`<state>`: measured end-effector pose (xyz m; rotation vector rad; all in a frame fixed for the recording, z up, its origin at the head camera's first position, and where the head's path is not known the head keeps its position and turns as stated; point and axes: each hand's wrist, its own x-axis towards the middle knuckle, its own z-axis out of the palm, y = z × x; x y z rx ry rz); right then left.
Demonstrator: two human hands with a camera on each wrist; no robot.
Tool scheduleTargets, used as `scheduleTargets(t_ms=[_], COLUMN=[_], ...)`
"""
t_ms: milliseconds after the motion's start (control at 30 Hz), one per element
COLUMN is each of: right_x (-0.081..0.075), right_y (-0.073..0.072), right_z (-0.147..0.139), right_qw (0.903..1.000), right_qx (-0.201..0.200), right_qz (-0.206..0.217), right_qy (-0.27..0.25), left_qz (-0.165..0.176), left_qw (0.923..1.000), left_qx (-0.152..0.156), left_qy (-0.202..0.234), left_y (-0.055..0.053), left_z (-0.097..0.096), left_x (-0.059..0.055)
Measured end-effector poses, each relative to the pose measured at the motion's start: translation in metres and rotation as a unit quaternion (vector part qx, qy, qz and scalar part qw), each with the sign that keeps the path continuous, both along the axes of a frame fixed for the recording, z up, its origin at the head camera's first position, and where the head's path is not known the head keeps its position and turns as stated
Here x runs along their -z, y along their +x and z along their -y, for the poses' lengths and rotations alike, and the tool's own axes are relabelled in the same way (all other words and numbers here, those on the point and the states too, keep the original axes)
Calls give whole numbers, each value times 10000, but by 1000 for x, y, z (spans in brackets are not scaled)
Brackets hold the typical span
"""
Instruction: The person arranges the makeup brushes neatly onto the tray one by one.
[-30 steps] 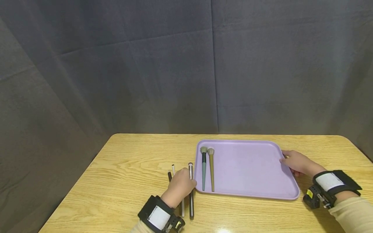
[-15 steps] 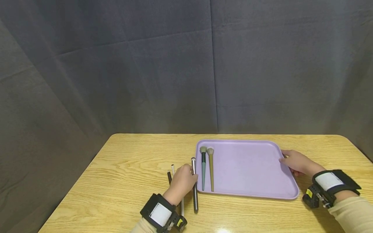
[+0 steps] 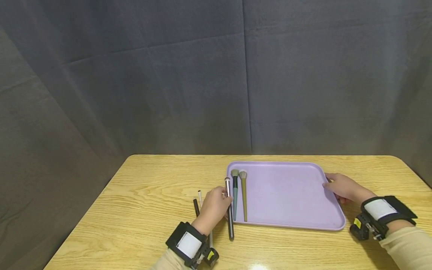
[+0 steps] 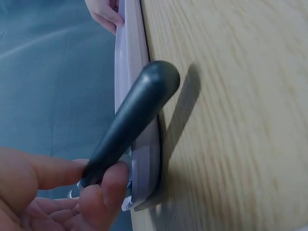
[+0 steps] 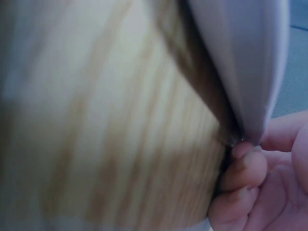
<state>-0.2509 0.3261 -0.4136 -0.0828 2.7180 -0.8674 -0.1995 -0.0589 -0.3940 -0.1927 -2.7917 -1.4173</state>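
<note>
My left hand (image 3: pixel 213 207) pinches a makeup brush with a black handle (image 3: pixel 230 225) and silver ferrule between thumb and fingers. The brush overlaps the left rim of the lilac tray (image 3: pixel 287 195) in the head view; in the left wrist view its rounded handle end (image 4: pixel 130 115) is raised, casting a shadow on the table. On the tray's left side lie a green-handled makeup brush (image 3: pixel 235 198) and an olive-handled one (image 3: pixel 244 198), side by side. My right hand (image 3: pixel 345 188) grips the tray's right edge, its fingers (image 5: pixel 245 173) curled under the rim.
A slim white makeup brush (image 3: pixel 200 197) and a black one (image 3: pixel 196 206) lie on the wooden table (image 3: pixel 141 210), partly hidden by my left hand and wrist. A grey curtain (image 3: pixel 189 93) hangs behind the table.
My left hand has lifted the black-handled brush and moved it right and away from me, from beside the tray to over its left rim. The right hand stays on the tray.
</note>
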Motion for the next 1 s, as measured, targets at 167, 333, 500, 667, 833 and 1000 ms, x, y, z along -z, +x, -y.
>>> scheduleTargets(t_ms=[167, 333, 500, 667, 833, 1000], right_x=[0, -1, -1, -1, -2, -1], right_y=[1, 1, 1, 1, 1, 1], right_z=[0, 0, 1, 1, 2, 2], right_qw=[10000, 10000, 10000, 10000, 9999, 9999], right_qx=[-1, -11, 34, 42, 41, 43], right_qz=[-24, -10, 28, 68, 64, 50], right_qy=[-34, -63, -59, -56, -67, -87], left_qz=[-74, -43, -10, -51, -56, -39], left_qw=[10000, 10000, 9999, 9999, 9998, 9999], left_qx=[-35, -83, -131, -152, -186, -141], left_qy=[29, 27, 49, 53, -7, -63], left_y=[-3, -6, -9, -11, -12, -12], left_z=[-3, -6, -10, -13, -14, -16], left_x=[-1, 0, 0, -2, -2, -3])
